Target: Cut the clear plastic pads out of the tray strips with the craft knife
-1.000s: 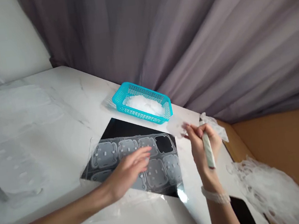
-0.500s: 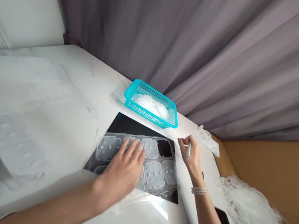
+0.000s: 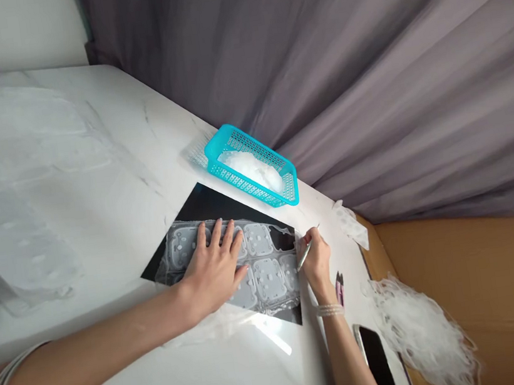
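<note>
My left hand [image 3: 215, 272] lies flat with spread fingers on a translucent plastic sheet [image 3: 268, 279]. The sheet carries rows of moulded, rounded-square panels with small raised spots, and one dark opening [image 3: 283, 239] shows at its upper right. Beneath it is a black mat [image 3: 214, 204]. At the sheet's right edge, my right hand [image 3: 317, 260] grips a slim, pale pen-like tool [image 3: 305, 255]. The tool slants, its lower end close to the edge panel; whether it touches the plastic I cannot tell.
A turquoise basket [image 3: 249, 188] with white translucent pieces stands behind the mat. To the right are a small white scrap [image 3: 351, 224], a pink-and-black item [image 3: 339, 287], a phone [image 3: 377, 360] and a heap of stringy plastic offcuts [image 3: 421, 328]. More translucent sheets [image 3: 7, 206] lie left.
My right hand has turned and come towards the sheet's right edge, bringing the tool's lower end there. My left hand stays flat on the sheet, thumb now more spread. The view has shifted slightly.
</note>
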`<state>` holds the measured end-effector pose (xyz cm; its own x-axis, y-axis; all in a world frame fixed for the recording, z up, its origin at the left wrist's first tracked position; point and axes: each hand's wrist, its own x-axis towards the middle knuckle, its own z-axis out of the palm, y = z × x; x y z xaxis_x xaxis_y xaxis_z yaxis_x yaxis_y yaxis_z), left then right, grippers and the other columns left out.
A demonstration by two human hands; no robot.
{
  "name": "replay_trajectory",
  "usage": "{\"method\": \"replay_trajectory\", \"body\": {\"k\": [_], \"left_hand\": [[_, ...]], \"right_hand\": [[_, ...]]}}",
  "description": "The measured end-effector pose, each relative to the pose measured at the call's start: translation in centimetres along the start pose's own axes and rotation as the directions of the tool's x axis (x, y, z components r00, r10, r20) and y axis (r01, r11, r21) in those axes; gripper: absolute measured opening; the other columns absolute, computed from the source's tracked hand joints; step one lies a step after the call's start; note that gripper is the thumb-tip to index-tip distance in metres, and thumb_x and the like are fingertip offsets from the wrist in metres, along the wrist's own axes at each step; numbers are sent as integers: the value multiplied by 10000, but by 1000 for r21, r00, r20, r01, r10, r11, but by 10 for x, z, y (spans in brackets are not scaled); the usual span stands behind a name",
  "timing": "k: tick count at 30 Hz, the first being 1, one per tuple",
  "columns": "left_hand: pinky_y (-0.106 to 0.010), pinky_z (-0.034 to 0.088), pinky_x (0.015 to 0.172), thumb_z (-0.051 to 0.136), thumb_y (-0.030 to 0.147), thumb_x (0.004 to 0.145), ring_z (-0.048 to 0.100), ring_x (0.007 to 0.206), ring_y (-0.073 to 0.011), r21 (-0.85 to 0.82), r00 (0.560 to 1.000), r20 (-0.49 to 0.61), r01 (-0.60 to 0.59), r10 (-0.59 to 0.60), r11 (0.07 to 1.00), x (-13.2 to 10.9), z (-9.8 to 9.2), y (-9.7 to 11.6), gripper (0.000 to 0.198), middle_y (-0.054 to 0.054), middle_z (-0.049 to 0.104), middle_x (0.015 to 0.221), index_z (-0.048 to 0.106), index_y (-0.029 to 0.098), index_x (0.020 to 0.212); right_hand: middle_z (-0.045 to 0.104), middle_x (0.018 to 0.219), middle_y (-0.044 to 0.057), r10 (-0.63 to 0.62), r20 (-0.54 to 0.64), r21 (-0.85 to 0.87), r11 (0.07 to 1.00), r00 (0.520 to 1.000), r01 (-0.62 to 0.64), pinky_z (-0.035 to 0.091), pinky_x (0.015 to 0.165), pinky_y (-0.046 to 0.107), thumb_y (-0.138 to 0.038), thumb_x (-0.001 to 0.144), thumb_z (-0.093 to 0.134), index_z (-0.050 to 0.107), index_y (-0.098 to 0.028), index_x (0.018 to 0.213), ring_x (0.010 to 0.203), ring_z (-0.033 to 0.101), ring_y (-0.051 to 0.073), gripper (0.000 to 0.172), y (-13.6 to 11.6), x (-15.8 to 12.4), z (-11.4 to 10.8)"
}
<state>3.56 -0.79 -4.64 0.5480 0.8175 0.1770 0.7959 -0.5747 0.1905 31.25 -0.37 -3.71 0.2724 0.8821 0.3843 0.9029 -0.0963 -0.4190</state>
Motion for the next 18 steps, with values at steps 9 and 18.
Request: {"method": "replay_trajectory", "body": {"k": [9, 18], "left_hand": [[-594, 236, 1197, 378, 329, 1029, 403, 1448, -300, -64, 952, -68, -302, 297, 951, 4, 3, -23, 480, -144, 469, 1546, 496, 146, 1457], [-553, 267, 1186, 404, 321, 1033, 445, 1415, -285, -27, 911, -12, -412, 411, 911, 9, -9, -36, 411, -147, 537, 1488, 550, 123, 1362]], "right_hand": [[586, 837, 13, 154, 190, 547, 803, 970, -235, 519, 660, 322, -579, 1013, 299, 541, -226, 1181, 722, 605, 184, 460, -79, -20, -5], [733, 1059, 89, -12, 411, 478, 855, 912, -204, 541, 844, 363, -484, 970, 546, 719, -206, 1161, 928, 699, 233, 379, -102, -42, 10]]}}
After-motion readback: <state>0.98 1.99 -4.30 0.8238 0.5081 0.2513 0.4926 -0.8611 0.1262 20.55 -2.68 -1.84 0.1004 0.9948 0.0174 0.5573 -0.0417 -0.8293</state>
